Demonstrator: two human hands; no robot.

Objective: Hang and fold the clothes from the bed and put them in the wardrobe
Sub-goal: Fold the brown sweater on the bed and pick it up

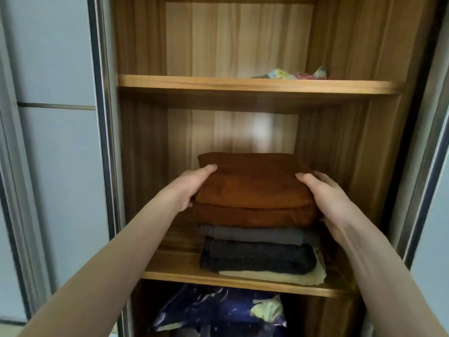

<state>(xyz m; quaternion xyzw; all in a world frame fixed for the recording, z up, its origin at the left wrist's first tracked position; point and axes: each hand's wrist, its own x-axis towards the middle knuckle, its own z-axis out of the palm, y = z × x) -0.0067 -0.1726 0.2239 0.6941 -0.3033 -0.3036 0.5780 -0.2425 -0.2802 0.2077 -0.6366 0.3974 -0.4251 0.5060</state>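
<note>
A folded rust-brown garment (252,188) lies on top of a pile on the middle wardrobe shelf (175,271). My left hand (192,186) grips its left side, thumb on top and fingers tucked beneath. My right hand (328,195) holds its right side the same way. Under it sit a folded grey garment (255,235), a dark charcoal knit (255,257) and a pale yellow cloth (279,277) at the bottom.
The upper shelf (243,85) carries a small colourful cloth (298,74) at its right. A dark blue patterned bundle (218,310) fills the compartment below. Pale sliding doors (56,142) flank the opening on the left, with a metal frame (425,186) on the right.
</note>
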